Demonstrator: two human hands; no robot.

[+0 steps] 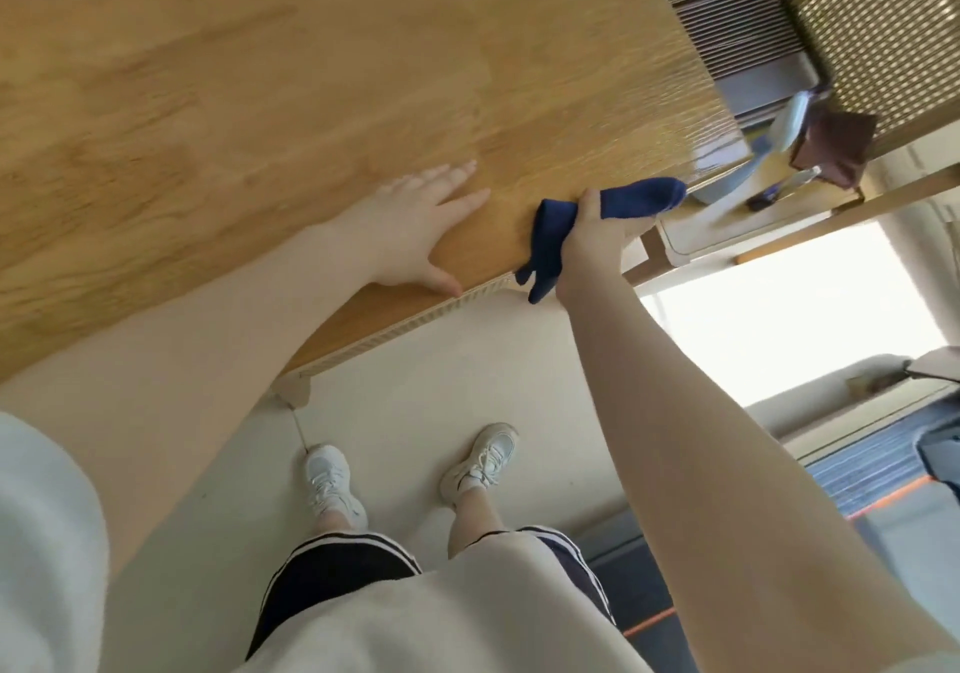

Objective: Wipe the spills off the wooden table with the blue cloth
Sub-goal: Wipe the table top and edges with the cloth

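— Where's the blue cloth (613,215) just now?

— Bunched in the right hand (592,246), at the near edge of the wooden counter (260,75), towards its right end. The fingers are curled round the middle of it. One end lies on the wood past the hand, the other hangs over the edge towards the floor (426,360).

— And the other hand?

— The left hand (410,225) lies flat on the counter, just left of the cloth and not touching it. Its fingers are straight and slightly spread, with the thumb out along the near edge.

— Any spills showing?

— I cannot tell; the wood is blurred in this view.

— What else is about?

— White sneakers (332,480) on the pale floor below the counter edge, dark shorts (332,574) with white stripes, a pale top. Beyond the counter's right end stands a chair with a dark slatted seat (748,43), and beside it some small things on a lower shelf, too blurred to name.
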